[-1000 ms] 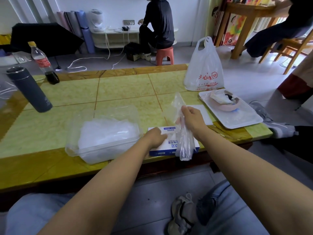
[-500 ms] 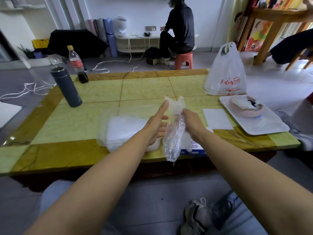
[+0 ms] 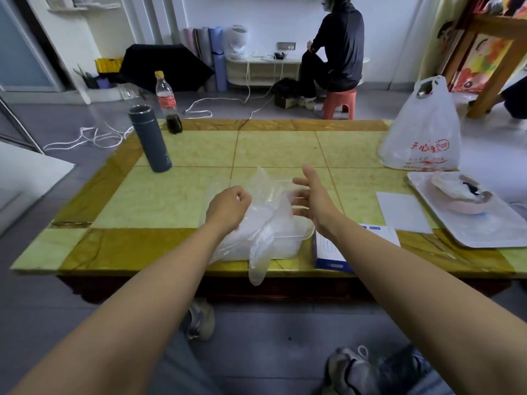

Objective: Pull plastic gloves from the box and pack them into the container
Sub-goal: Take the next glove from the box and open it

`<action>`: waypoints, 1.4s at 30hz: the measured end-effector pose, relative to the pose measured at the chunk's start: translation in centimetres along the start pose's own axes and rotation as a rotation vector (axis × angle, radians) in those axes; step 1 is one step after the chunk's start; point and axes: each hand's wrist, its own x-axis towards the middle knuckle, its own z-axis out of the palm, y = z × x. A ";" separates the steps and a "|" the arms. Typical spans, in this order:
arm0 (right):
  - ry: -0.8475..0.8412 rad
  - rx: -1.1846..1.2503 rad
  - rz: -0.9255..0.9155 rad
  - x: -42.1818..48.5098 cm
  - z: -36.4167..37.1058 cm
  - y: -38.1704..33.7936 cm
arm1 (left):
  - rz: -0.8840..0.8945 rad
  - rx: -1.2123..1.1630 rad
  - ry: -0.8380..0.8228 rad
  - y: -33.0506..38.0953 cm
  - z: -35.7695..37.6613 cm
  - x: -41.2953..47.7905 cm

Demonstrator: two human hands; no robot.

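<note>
Head view: glove across container rim

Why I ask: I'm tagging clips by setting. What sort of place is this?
Probably a home living room: a low tiled table, a small plastic stool on the floor, and rolled mats leaning against the wall.

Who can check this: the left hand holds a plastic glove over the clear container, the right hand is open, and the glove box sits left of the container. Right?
No. The head view shows the glove box right of the container, not left. The rest holds: the left hand holds the plastic glove over it and the right hand is open.
</note>
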 end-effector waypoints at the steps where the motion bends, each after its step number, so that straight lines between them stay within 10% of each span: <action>1: 0.007 -0.065 -0.025 0.3 0.0 0.1 | 0.042 0.084 -0.004 -0.3 -0.1 0.3; 12: 0.141 -0.587 -0.527 2.7 0.0 0.3 | 0.304 0.547 -0.137 -0.4 0.6 5.0; 17: -0.295 -0.765 -0.186 3.5 1.1 0.7 | 0.374 0.591 -0.221 0.3 2.8 6.6; 24: -0.441 -1.104 0.106 5.2 3.3 2.1 | 0.632 0.673 0.021 0.4 3.4 6.7; 32: -0.498 -1.163 0.273 5.6 3.5 3.4 | -0.121 0.826 -0.759 -1.0 5.2 5.3; 42: -0.491 -1.331 0.318 6.3 3.3 3.8 | -0.401 0.690 -0.764 -2.8 4.4 5.7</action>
